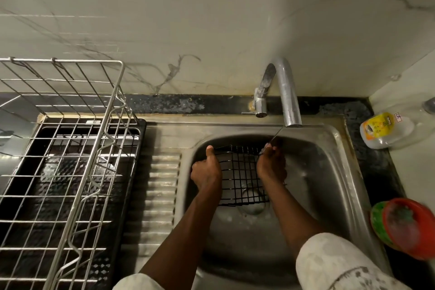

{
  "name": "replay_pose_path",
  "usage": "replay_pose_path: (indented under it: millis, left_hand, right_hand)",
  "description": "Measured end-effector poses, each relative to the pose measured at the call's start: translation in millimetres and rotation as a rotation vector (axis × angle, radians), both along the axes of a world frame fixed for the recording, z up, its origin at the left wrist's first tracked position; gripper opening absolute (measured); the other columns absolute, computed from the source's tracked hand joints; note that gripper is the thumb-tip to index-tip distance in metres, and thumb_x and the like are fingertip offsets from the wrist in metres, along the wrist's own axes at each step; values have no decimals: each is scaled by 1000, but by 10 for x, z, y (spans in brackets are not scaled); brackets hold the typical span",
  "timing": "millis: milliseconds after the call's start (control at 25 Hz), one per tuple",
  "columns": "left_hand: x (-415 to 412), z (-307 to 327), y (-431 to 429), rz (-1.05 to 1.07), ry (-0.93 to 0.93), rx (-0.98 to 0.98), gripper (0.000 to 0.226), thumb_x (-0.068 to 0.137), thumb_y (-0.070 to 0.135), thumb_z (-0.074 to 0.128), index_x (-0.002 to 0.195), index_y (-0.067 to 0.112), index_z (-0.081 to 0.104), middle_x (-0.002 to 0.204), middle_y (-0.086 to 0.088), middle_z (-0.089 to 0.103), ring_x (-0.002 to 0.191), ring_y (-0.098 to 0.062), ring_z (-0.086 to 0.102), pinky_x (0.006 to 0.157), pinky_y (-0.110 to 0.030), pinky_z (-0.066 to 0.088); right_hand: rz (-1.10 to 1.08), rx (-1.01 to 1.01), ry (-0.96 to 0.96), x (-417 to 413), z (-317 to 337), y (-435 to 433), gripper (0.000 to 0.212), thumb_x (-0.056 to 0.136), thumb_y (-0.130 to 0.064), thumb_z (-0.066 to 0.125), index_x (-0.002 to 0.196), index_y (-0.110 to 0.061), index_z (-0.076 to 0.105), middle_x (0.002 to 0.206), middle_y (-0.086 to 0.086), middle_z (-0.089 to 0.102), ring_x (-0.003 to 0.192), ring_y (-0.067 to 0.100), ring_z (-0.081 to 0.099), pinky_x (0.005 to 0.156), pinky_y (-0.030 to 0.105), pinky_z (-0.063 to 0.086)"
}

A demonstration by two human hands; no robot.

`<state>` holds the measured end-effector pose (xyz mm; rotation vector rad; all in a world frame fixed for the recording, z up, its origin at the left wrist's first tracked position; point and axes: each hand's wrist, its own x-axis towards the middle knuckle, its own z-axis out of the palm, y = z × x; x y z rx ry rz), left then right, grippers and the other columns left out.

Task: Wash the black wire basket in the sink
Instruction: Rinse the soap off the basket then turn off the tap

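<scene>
black wire basket (240,172) over the sink (329,148), grasped by left hand (207,172) and right hand (270,165).

steel dish rack (70,148) left; soap bottle (386,130) right

basket (240,172) black grid | sink (329,148) grey steel | rack (58,148) silver wire | bowl (409,226) red, green rim | bottle (386,129) yellow label | wall (188,19) veined cream marble

Yellow label on the plastic bottle (386,130), print too blurred to read.
</scene>
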<state>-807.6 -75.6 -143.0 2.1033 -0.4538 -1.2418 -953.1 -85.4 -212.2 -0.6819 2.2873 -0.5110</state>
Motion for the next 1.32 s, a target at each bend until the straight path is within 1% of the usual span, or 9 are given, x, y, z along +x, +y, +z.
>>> replay_pose_path:
  millis: [120,200,360,560,800,960,1080,1200,1320]
  left_hand:
    - [6,-58,13,18,28,2,62,99,54,54,118,-4,64,95,-8,64,77,-16,51,80,-34,46]
    - [15,-89,38,49,35,14,62,98,56,55,118,-3,65,82,0,55,76,-16,53,80,-35,48]
    - [24,-81,53,20,28,31,64,98,53,56,124,-5,62,97,-11,60,86,-20,53,80,-34,44]
    - [-39,-7,-81,-90,-58,5,71,96,63,52,119,-4,64,115,-19,68,98,-29,65,76,-33,48]
    - [13,-62,-176,-109,-90,72,69,98,59,49,119,-5,65,117,-19,68,106,-36,64,78,-34,44]
    - [56,-129,-181,-162,-127,29,65,100,57,49,117,-4,66,109,-14,66,96,-31,62,78,-32,41]
    - [25,-143,-191,-221,-192,-22,62,101,56,48,110,-2,68,98,-11,62,69,-14,50,74,-30,39]
    - [-17,-44,-232,-300,-221,-134,58,101,58,45,79,9,65,78,1,59,60,-5,47,63,-25,42]
    - [54,27,-307,-469,-266,-333,72,100,65,38,69,8,69,62,-3,64,54,-4,54,54,-14,40]
  right_hand:
    - [71,11,-34,546,230,110,77,101,-67,12,162,-22,-1,169,3,-7,155,25,-4,121,60,-6]
    - [171,-32,-51,778,274,193,82,97,-72,8,160,-24,-9,168,-1,-14,154,22,-13,118,64,-12]
    - [19,47,-2,416,127,71,84,97,-72,11,161,-20,-6,169,2,-9,155,25,-4,120,63,-5]
    - [-329,84,-101,-142,-141,-89,82,96,-70,19,154,-15,30,154,17,41,138,38,42,116,61,27]
    - [159,-71,-35,853,455,52,76,99,-66,10,162,-25,3,169,1,-5,155,26,-6,120,60,-8]
    - [321,-316,79,634,280,131,68,97,-70,7,152,-39,32,160,1,35,151,27,24,120,60,16]
    - [216,-387,18,326,113,87,58,100,-70,11,128,-43,54,110,5,66,104,31,62,96,56,49]
    - [183,-174,110,248,442,-122,56,104,-55,19,86,-25,63,91,5,68,85,23,59,96,46,49]
    - [290,6,67,232,725,-183,86,99,-67,0,116,-19,70,121,14,66,111,29,57,111,50,34]
